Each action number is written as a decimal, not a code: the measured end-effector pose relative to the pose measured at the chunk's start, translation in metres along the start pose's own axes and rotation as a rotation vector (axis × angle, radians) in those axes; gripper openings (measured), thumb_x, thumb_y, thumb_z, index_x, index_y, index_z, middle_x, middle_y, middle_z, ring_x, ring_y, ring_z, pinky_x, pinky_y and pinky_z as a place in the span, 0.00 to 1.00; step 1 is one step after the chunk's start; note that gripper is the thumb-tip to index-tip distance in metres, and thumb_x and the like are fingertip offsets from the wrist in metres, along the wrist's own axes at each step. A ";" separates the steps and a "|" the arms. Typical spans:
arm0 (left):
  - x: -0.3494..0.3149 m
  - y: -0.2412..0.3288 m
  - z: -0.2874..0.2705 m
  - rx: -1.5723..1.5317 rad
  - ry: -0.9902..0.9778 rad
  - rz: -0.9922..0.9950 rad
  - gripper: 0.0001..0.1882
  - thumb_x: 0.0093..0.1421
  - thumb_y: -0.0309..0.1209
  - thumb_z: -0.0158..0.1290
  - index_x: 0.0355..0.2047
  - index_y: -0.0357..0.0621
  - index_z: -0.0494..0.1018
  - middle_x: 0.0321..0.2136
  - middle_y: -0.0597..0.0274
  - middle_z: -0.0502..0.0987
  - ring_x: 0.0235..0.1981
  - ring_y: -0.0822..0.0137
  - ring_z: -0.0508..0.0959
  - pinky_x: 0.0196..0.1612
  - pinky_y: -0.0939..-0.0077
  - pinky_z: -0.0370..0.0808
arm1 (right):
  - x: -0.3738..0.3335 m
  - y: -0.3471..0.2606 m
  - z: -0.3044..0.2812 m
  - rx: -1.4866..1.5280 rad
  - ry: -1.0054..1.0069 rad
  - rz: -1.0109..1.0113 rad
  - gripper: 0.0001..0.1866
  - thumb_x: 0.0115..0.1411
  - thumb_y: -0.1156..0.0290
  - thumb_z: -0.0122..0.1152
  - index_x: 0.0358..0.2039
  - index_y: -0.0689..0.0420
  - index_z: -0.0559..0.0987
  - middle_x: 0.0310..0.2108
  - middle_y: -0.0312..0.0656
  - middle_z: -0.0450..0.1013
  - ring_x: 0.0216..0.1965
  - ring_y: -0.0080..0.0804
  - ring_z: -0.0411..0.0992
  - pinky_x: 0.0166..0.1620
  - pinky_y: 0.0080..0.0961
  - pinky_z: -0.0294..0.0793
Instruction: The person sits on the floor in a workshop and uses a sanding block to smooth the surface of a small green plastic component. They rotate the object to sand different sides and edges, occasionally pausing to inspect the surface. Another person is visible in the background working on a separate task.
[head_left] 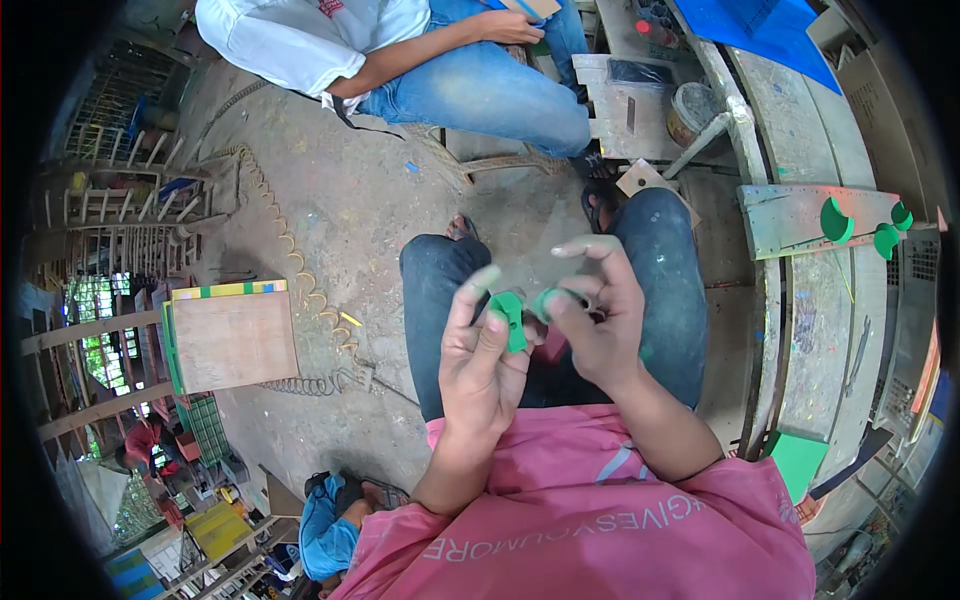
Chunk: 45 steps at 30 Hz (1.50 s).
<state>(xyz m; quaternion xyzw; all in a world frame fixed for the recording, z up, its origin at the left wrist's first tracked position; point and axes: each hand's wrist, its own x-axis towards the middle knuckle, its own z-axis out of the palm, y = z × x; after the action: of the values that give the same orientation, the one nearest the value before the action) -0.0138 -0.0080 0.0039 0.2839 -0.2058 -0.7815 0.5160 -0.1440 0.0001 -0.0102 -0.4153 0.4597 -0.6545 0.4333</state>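
the left hand [480, 365] is near the middle of the frame, raised above the person's lap, pinching a green piece [516, 335] between thumb and fingers; its index finger points upward. that piece has a curved top and a small dark hole in its face. just to its right, the right hand [600, 315] grasps a round green part [546, 303] by thumb and fingers, with its index finger lifted clear. blur softens this side, so i cannot tell the exact shape of the part, or whether the two green things touch.

below the hands are the person's dark jeans [432, 330] and, at the lower edge, a pink shirt [600, 510].

along the right of the frame runs a worktop [808, 310] of worn planks. a pale board [785, 215] lies across it, with three green discs [837, 222] at its right end. lower down, a green block [797, 462] sits at the worktop's near edge. a blue sheet [760, 30] is at the upper right, and a bucket [693, 110] stands left of the planks.

at the top, a co-worker [470, 95] sits in blue jeans. at the left, a coiled hose [290, 243] trails over the floor [350, 210] beside a stack of panels [240, 340].
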 end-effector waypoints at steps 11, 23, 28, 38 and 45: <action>0.000 0.001 0.000 -0.023 0.093 -0.008 0.08 0.62 0.27 0.47 0.41 0.39 0.68 0.36 0.58 0.74 0.34 0.69 0.74 0.41 0.74 0.72 | 0.003 -0.012 0.003 -0.097 0.081 0.020 0.21 0.50 0.77 0.65 0.43 0.59 0.66 0.18 0.34 0.74 0.22 0.12 0.70 0.23 0.10 0.65; -0.003 0.006 -0.002 -0.100 0.075 -0.179 0.07 0.62 0.30 0.47 0.38 0.42 0.69 0.29 0.61 0.73 0.27 0.71 0.69 0.30 0.77 0.65 | 0.011 -0.002 -0.002 -0.308 -0.005 -0.136 0.22 0.47 0.77 0.67 0.42 0.56 0.69 0.09 0.29 0.58 0.14 0.10 0.56 0.19 0.11 0.52; -0.005 0.011 -0.004 -0.023 0.111 -0.157 0.07 0.61 0.30 0.47 0.37 0.41 0.67 0.28 0.61 0.73 0.27 0.70 0.70 0.31 0.76 0.67 | 0.008 -0.004 -0.001 -0.281 -0.048 -0.159 0.21 0.45 0.73 0.70 0.39 0.57 0.71 0.09 0.31 0.60 0.14 0.10 0.57 0.19 0.11 0.52; 0.009 -0.019 0.000 0.101 0.156 -0.132 0.17 0.61 0.28 0.45 0.50 0.38 0.62 0.39 0.57 0.72 0.35 0.66 0.72 0.37 0.71 0.70 | 0.026 0.067 -0.027 -0.093 0.130 0.039 0.18 0.49 0.65 0.67 0.37 0.60 0.72 0.33 0.36 0.71 0.36 0.22 0.69 0.34 0.23 0.74; 0.056 -0.050 -0.048 0.092 0.069 -0.311 0.11 0.62 0.25 0.44 0.44 0.33 0.64 0.34 0.58 0.71 0.30 0.71 0.71 0.33 0.82 0.72 | 0.032 0.090 -0.035 -0.251 0.208 0.291 0.14 0.50 0.66 0.64 0.28 0.64 0.72 0.22 0.45 0.73 0.26 0.33 0.72 0.31 0.30 0.70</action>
<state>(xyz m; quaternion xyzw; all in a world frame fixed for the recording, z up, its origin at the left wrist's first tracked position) -0.0339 -0.0415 -0.0764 0.3624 -0.1769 -0.8315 0.3820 -0.1695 -0.0403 -0.1001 -0.3255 0.6349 -0.5622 0.4182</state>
